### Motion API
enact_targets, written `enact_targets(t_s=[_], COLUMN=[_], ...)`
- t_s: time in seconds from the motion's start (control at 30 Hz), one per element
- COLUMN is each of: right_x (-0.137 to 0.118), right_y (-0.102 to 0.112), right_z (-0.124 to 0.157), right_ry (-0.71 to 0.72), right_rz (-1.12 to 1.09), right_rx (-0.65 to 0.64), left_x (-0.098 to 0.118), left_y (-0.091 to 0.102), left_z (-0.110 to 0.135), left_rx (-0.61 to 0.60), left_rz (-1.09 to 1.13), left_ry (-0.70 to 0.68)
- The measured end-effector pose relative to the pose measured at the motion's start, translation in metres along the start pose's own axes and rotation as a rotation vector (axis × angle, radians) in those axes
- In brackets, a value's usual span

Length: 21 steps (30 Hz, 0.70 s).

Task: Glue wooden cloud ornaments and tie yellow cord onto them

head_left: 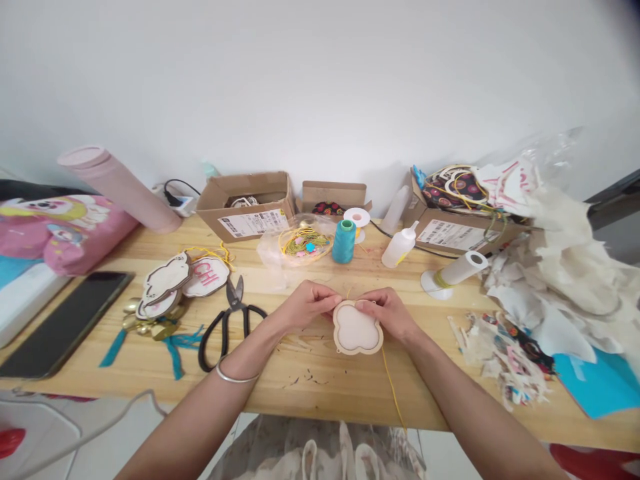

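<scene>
Between my two hands, just above the wooden table (310, 380), is a flower-shaped wooden frame (357, 328) with pale fabric inside it. My left hand (315, 303) pinches its upper left edge, and my right hand (383, 308) grips the upper right edge with the thumb on its face. A yellow cord (393, 383) runs behind the frame, shows at its top, and hangs toward the table's front edge. Black-handled scissors (235, 313) lie partly open beside my left forearm. The fingertips behind the frame are hidden.
Behind my hands stand a teal thread spool (344, 241), a white squeeze bottle (400, 245) and a cord spool (453, 275). Cardboard boxes (255, 217) line the wall. Finished-looking ornaments (165, 283) and a phone (65, 327) lie left; fabric scraps (510, 360) lie right.
</scene>
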State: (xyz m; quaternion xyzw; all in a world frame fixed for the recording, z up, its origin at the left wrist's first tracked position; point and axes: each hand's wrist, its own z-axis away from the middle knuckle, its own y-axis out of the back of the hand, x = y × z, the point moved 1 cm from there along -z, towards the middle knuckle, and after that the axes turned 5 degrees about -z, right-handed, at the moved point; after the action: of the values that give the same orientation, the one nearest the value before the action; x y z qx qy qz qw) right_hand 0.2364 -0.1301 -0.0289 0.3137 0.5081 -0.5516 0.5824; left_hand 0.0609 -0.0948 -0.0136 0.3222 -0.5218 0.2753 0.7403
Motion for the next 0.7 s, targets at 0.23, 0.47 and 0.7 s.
enact_targets(t_s=[0.23, 0.47, 0.7], right_x=[-0.005, -0.009, -0.008], right_y=[0.001, 0.002, 0.003], right_z=[0.0, 0.0, -0.001], right_ry=[0.084, 0.142, 0.253], right_rz=[0.109, 0.041, 0.146], right_rx=[0.033, 0.045, 0.033], left_x=[-0.001, 0.01, 0.003], left_y=[-0.005, -0.012, -0.014], left_z=[-0.008, -0.003, -0.002], left_rx=[0.078, 0.182, 0.162], left_rz=[0.029, 0.129, 0.183], left_ry=[-0.01, -0.034, -0.031])
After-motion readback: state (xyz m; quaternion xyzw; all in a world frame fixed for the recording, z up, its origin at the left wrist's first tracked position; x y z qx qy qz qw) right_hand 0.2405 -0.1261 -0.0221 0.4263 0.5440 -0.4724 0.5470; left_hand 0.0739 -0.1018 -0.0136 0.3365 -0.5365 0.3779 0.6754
